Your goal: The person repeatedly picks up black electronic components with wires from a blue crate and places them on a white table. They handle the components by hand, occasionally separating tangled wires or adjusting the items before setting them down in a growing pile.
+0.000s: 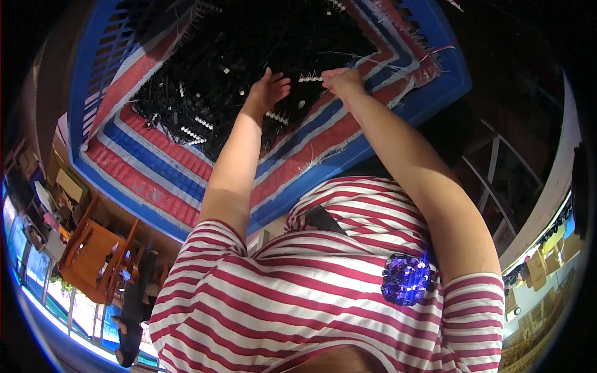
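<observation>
In a large blue plastic basket [311, 180] lies a tangled heap of black cable-like pieces [273, 37] with small white parts among them. My right hand [344, 82] is pinched at the end of a short white toothed strip [310, 78], over the basket's near right side. To its left my left hand [268, 91] hovers above the heap, fingers loosely curled and apart, with nothing visible in them. Just below that hand rests another white toothed strip [277, 117]. Farther left, more such strips [193, 134] lie on the black heap.
A red, white and blue striped woven sheet [155, 165] lines the basket and frays at its edges. An orange wooden chair [93, 261] stands at the left, with boxes [73, 185] beyond it. Dark racks or bars [497, 168] are on the right.
</observation>
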A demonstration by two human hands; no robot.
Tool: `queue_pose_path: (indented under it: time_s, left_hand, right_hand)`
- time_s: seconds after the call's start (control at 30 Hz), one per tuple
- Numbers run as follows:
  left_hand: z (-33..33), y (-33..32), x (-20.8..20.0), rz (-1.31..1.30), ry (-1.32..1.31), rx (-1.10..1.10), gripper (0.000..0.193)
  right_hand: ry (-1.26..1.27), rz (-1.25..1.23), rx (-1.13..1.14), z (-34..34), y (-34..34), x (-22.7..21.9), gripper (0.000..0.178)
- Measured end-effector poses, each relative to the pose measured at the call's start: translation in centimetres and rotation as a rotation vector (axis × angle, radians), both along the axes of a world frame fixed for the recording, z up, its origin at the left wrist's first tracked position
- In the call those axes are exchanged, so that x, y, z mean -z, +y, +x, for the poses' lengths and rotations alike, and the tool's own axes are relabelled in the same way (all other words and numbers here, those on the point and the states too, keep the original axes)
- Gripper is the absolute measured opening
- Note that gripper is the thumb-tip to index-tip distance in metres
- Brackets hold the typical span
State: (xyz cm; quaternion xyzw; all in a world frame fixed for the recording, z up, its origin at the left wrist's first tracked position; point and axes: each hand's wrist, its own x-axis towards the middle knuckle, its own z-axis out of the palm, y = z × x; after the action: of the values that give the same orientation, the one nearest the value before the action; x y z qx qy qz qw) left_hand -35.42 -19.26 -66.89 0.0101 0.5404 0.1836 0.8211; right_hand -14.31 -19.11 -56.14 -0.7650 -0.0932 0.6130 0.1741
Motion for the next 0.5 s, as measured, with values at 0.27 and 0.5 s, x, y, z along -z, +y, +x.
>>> queue_pose_path:
  time_s: [0.27, 0.5]
  left_hand:
    - [6.6, 1.9, 1.1, -0.078, -0.068, 0.013, 0.039]
    - [8.9, 1.8, -0.6, 0.102, -0.122, 0.087, 0.02]
  right_hand:
    - [-0.049, -0.073, -0.052, 0.2, 0.3, -0.3, 0.023]
    - [-0.088, -0.072, -0.154, 1.9, -0.5, -0.3, 0.025]
